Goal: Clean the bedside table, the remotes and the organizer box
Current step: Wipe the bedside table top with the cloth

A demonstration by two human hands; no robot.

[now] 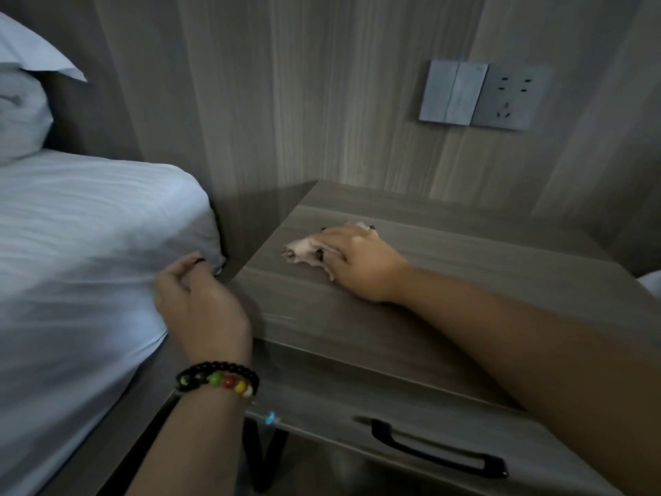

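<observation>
One rag (304,253) under your pressing right hand (357,259) | left hand (200,302) loosely curled, empty | rag bunches, so counter (447,281) beyond your fingers may go unwiped

Head view, down over bedside table (357,316)

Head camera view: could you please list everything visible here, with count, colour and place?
grey wood-grain bedside table: one, centre right, against the panelled wall.
black bar drawer handle: one, on the table's drawer front, bottom right.
crumpled pale cleaning cloth: one, whitish, on the tabletop under the right hand.
white-sheeted bed: one, left.
white pillow: one, upper left on the bed.
grey wall switch and socket plate: one, upper right on the wall.
black beaded bracelet with coloured beads: one, on the left wrist.
left hand: one, fingers loosely curled, holding nothing, at the bed's edge.
right hand: one, pressing the cloth onto the tabletop.
</observation>
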